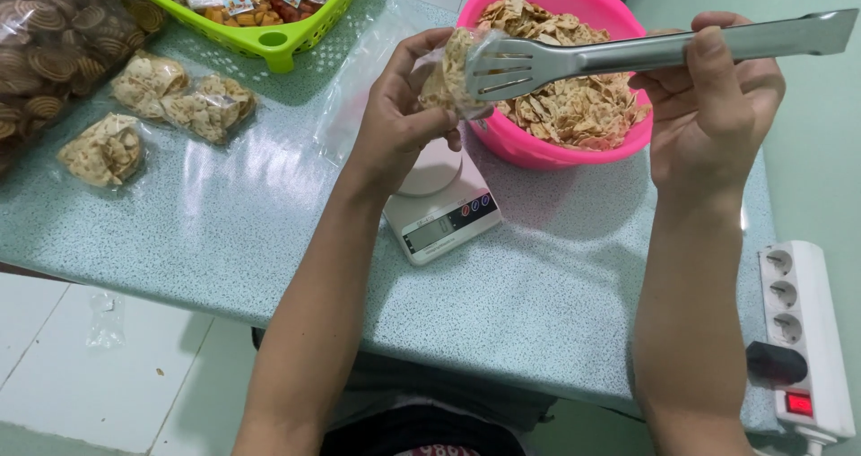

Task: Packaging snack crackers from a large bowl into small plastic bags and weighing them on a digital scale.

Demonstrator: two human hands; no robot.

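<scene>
The left hand (399,120) was closed around a small clear bag of crackers (448,70), held above the white scale (441,212). Just to its right, the slotted tongs (538,61) touched the bag's mouth, their long axis running rightward to the right hand (708,106), which gripped the handles, probably squeezed shut. Behind sat the pink bowl (538,151).

A speckled pale-green worktop (269,232) fills the middle; white floor tiles (108,366) show at seven o'clock, a pale-green wall (821,151) at three.
</scene>
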